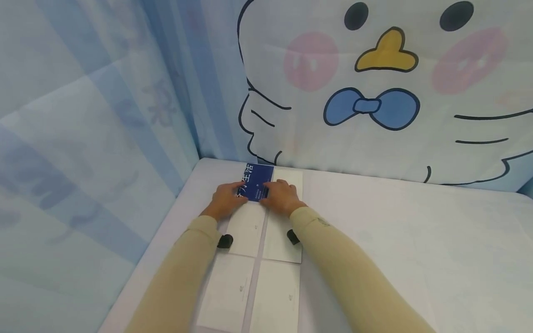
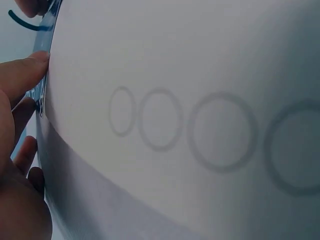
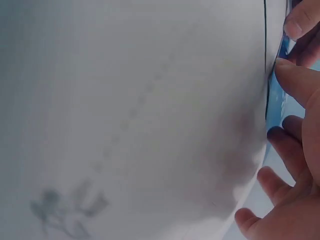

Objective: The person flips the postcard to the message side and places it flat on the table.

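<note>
A thin, flat blue booklet with large white characters lies at the far left of the table, at the head of the left row of pale sheets. On its left side is my left hand, index finger and thumb stretched out to its edge. My right hand touches the opposite side, its index finger and thumb on the blue cover. In the left wrist view, the thumb rests along the blue edge. The right wrist view has the thumb at the edge, the other fingers spread loosely.
Pale rectangular sheets with small grey marks form two rows: a left sheet, a right sheet and others nearer me. The white tabletop extends right. Behind hangs a curtain with a cartoon figure; another curtain borders the left.
</note>
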`<state>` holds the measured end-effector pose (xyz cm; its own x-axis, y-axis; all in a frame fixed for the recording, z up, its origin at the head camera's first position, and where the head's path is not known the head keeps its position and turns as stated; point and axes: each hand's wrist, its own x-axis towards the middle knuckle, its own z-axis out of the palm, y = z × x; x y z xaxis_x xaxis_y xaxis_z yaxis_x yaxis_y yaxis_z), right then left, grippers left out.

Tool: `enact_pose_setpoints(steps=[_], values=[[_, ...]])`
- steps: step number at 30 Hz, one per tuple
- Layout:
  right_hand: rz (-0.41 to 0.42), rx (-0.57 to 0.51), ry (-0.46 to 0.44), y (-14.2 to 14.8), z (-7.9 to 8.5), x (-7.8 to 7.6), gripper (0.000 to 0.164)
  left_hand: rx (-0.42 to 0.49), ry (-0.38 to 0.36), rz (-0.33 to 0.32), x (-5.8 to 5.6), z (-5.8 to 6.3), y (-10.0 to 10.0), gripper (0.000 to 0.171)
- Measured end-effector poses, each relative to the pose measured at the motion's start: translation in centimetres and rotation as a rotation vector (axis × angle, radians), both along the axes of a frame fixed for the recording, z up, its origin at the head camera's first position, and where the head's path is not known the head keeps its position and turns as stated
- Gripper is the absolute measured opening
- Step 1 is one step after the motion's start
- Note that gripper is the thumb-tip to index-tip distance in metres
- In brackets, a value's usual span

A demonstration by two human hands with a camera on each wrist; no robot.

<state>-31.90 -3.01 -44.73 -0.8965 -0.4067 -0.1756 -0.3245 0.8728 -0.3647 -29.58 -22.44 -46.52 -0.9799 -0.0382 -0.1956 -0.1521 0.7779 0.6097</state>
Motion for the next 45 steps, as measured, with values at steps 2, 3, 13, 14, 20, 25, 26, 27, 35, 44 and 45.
enact_pose_setpoints(steps=[2, 3, 13, 14, 20, 25, 26, 27, 35, 44, 45], values=[[-0.013, 0.02, 0.0, -0.01, -0.16, 0.0, 0.06, -0.016, -0.001, -0.002, 0.02, 0.12, 0.14, 0.06], [-0.017, 0.026, 0.003, 0.0, -0.25, 0.02, 0.059, -0.024, -0.001, -0.004, 0.04, 0.16, 0.18, 0.06], [0.076, 0.083, 0.055, 0.11, -0.48, 0.3, 0.05, -0.036, -0.015, 0.002, 0.02, 0.03, 0.27, 0.064], [0.079, 0.081, 0.056, 0.13, -0.49, 0.31, 0.05, -0.036, -0.01, 0.0, 0.03, 0.05, 0.25, 0.064], [0.079, 0.062, 0.034, 0.15, -0.46, 0.41, 0.051, -0.049, 0.008, -0.011, 0.22, 0.16, 0.2, 0.061], [0.075, 0.041, 0.026, 0.29, -0.19, 0.59, 0.056, -0.054, 0.007, -0.005, 0.35, 0.19, 0.3, 0.061], [0.075, 0.035, 0.025, 0.32, -0.11, 0.62, 0.057, -0.047, 0.01, 0.006, 0.36, 0.18, 0.36, 0.06], [0.073, 0.027, 0.026, 0.36, -0.03, 0.64, 0.057, -0.042, 0.019, 0.015, 0.36, 0.18, 0.42, 0.06], [0.037, -0.088, 0.115, 0.22, -0.35, -0.07, 0.039, -0.022, 0.118, 0.062, 0.43, 0.49, 0.47, 0.047], [0.027, -0.199, 0.131, 0.51, -0.02, 0.12, 0.035, 0.007, 0.181, 0.101, 0.54, 0.71, 0.53, 0.038], [0.025, -0.21, 0.136, 0.54, 0.0, 0.13, 0.034, 0.004, 0.189, 0.102, 0.55, 0.71, 0.53, 0.038]])
